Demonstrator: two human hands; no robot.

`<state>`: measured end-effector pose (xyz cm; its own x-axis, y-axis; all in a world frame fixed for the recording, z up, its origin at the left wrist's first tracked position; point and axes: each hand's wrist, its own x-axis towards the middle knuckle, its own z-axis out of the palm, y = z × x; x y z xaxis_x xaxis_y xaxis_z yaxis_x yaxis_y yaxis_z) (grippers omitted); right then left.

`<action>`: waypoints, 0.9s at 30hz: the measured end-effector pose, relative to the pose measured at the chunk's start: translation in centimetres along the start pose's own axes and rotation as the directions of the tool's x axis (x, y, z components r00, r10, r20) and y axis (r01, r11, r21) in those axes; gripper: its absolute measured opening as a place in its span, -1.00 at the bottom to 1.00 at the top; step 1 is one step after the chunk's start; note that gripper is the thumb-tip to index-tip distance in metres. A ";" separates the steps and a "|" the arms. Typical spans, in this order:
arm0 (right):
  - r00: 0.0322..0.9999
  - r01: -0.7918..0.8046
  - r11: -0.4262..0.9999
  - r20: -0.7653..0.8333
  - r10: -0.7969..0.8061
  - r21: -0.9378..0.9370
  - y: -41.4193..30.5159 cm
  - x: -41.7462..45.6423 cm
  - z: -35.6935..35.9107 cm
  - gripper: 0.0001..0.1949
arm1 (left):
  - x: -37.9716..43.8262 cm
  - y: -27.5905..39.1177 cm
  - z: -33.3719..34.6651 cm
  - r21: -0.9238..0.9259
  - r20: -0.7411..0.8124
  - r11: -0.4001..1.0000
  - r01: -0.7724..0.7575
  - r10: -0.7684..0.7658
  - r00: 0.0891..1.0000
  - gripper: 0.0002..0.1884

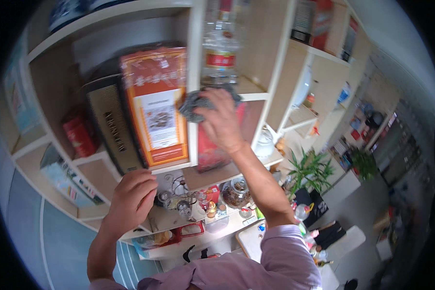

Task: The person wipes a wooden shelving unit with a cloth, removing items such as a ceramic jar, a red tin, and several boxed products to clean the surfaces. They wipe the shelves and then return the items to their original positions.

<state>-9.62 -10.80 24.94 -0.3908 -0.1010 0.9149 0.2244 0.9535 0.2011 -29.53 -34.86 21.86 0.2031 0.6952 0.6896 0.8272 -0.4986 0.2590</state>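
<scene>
My right hand (219,119) grips a crumpled grey cloth (194,105), which lies against the white upright (193,72) between two shelf compartments. Just above the cloth stand clear glass bottles with a red label (220,59). To its left leans an orange-and-red boxed package (159,119), beside a dark box with a gold front (110,119). Below these boxes, my left hand (134,199) is raised with fingers curled near the shelf's lower edge; whether its fingertips touch the shelf or box cannot be told. A red package (214,156) sits partly behind my right hand.
A red tin (79,136) stands in the left compartment. Lower down are a lidded glass jar with dark contents (236,194), several glasses and a wire rack. A green potted plant (306,170) and a white lidded vessel (264,143) stand to the right.
</scene>
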 end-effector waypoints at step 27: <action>0.716 -0.607 0.751 0.230 0.659 -0.262 -5.6 -24.4 -1.5 -0.58 | -12.4 -0.8 6.4 -0.249 0.235 0.836 0.489 -0.438 0.868 -0.84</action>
<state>0.00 -14.08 2.02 -0.3373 0.6216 0.7070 0.6392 0.7026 -0.3127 -29.36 -39.75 8.83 -0.0633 0.9432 0.3262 0.6607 -0.2054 0.7220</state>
